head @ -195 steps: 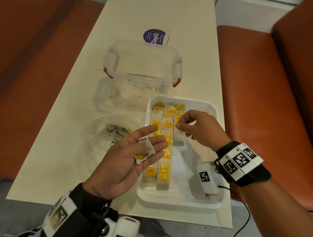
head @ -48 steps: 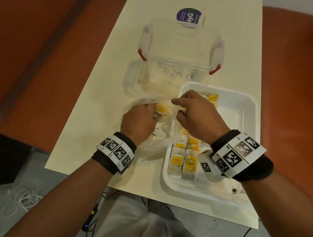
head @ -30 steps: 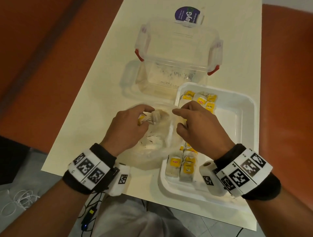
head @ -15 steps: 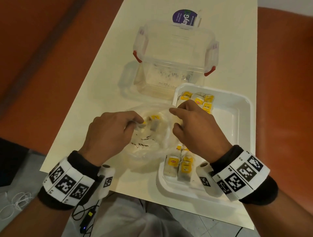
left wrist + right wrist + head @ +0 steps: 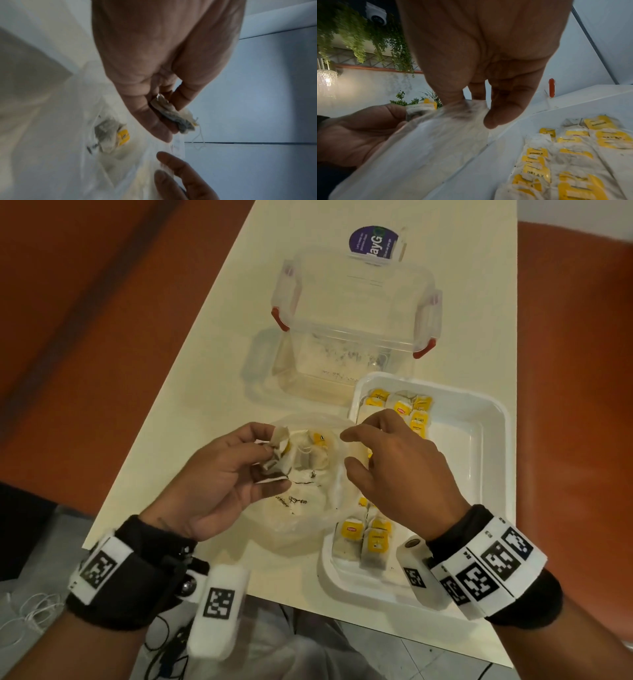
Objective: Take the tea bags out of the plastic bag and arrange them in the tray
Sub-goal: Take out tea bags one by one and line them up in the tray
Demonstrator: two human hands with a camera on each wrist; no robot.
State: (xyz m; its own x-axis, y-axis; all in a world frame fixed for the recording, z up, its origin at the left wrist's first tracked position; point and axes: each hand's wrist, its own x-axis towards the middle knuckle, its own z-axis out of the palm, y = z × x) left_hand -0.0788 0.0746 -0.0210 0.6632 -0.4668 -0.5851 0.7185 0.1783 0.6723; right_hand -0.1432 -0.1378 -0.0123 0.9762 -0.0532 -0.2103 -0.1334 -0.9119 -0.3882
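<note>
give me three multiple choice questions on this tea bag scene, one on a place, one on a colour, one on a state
1. Where does the white tray sit relative to the plastic bag?
A. left of it
B. right of it
C. under the clear box

2. What colour are the tags on the tea bags in the tray?
A. yellow
B. green
C. blue

3. What is the left hand doing?
A. resting flat
B. gripping the box lid
C. pinching a tea bag

Answers:
1 B, the tray lies to the bag's right.
2 A, the tags show yellow.
3 C, fingers pinch a crumpled bag.
</note>
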